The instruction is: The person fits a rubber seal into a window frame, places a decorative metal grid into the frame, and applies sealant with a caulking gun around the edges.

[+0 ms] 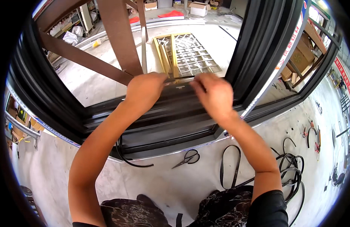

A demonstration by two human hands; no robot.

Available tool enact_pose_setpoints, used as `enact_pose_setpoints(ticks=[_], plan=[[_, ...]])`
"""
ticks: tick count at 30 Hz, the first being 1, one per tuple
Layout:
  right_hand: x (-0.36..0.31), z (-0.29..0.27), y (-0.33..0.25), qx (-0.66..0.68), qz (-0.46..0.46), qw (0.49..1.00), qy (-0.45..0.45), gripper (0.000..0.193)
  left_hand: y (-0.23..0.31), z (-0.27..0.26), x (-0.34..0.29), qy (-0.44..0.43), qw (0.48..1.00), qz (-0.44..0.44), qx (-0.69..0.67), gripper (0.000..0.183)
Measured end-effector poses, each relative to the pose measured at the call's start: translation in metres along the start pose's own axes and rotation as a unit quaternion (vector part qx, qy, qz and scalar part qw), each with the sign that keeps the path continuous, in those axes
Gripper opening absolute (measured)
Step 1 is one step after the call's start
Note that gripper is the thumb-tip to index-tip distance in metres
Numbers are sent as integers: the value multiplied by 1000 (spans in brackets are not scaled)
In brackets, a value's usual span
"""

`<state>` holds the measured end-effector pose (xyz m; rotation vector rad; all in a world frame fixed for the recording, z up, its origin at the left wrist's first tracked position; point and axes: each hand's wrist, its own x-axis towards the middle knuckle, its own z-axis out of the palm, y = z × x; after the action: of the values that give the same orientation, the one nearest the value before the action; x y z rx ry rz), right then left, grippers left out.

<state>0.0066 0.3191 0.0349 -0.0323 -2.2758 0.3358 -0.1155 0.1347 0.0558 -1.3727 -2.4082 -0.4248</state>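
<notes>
Reaching over the bottom rail of a black window frame [152,130], both bare hands met near the centre of the picture, where a thin black strip [184,78] ran between them, above the frame's far edge.

In the upper middle, a pale cardboard carton [199,9] stood with its flaps up, its contents too small to make out. A smaller carton [150,5] sat to its left at the top edge, and what lay inside it could not be told either. White plastic bags [71,38] rested on the floor at upper left, their filling hidden. Brown cartons [301,62] leaned together at upper right, seen through the side of the frame.

The left hand [144,89] turned its back to the camera, wrist bent, fingers curled narrowly onto the strip's near-left end. Its forearm slanted up from the lower left. The right hand [213,92] was bent over at the strip's other end, thumb side toward the middle; motion blurred its fingers, so their grip could not be told. Its forearm rose from the lower right.

Black-handled scissors [187,159] lay on the floor at lower middle, and a loose coil of black strip [292,172] at lower right.
</notes>
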Motion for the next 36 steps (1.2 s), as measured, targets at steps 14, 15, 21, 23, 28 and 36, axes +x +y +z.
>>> enact_pose_setpoints(ticks=[14, 15, 21, 23, 28, 36], plan=[[2, 9, 80, -105, 64, 983, -136, 32, 30, 57, 7, 2, 999, -41, -19, 17], [0, 12, 80, -89, 55, 984, -141, 30, 29, 58, 4, -6, 999, -47, -14, 16], [-1, 17, 79, 0, 4, 994, -106, 15, 31, 61, 4, -6, 999, -40, -11, 14], [0, 20, 79, 30, 5, 994, -107, 12, 30, 60, 3, -6, 999, -39, -12, 13], [0, 23, 80, 6, -23, 995, -97, 14, 30, 62, 2, -10, 999, -51, -12, 12], [6, 31, 87, -65, -56, 990, -115, 8, 33, 64, 6, -2, 998, -57, 4, 13]])
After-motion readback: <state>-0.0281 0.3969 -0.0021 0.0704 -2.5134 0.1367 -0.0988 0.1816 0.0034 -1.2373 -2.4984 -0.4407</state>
